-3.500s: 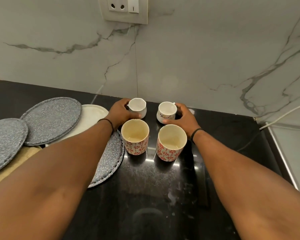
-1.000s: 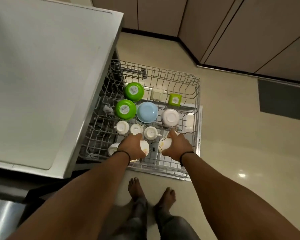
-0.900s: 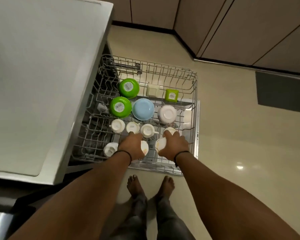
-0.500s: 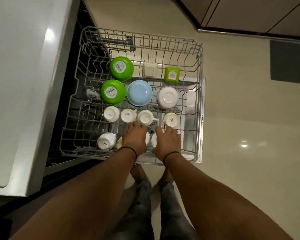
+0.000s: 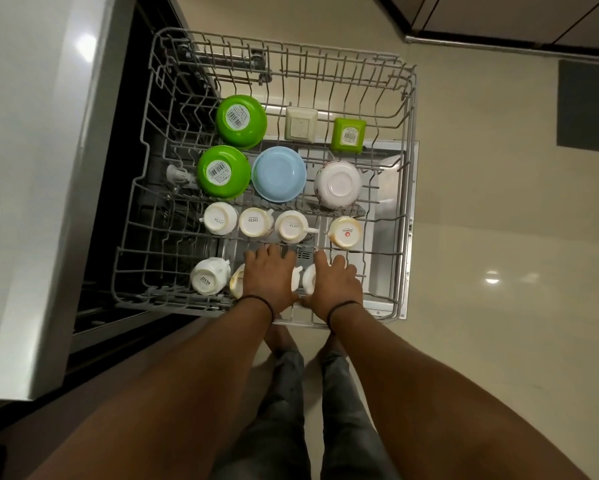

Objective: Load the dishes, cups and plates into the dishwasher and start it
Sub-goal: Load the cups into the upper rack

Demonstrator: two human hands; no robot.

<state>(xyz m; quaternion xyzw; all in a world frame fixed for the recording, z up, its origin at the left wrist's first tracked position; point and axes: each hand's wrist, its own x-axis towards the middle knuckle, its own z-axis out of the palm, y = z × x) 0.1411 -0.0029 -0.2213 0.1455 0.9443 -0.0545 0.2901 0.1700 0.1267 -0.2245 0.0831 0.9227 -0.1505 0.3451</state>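
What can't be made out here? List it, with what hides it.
Head view:
- Cups under the left hand and right hand: mostly covered, so their grip and seating are unclear.
- Dishwasher interior: dark, and the counter overhangs it.
- Door panel below the rack: masked by wires and dishes.
- Bowl barcode labels: too small to read.

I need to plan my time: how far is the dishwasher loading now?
Done: bowls such as the blue bowl and several cups sit upside down in the pulled-out rack. In hand: the left hand and right hand are setting two more cups in the front row. Left: closing and starting the machine.
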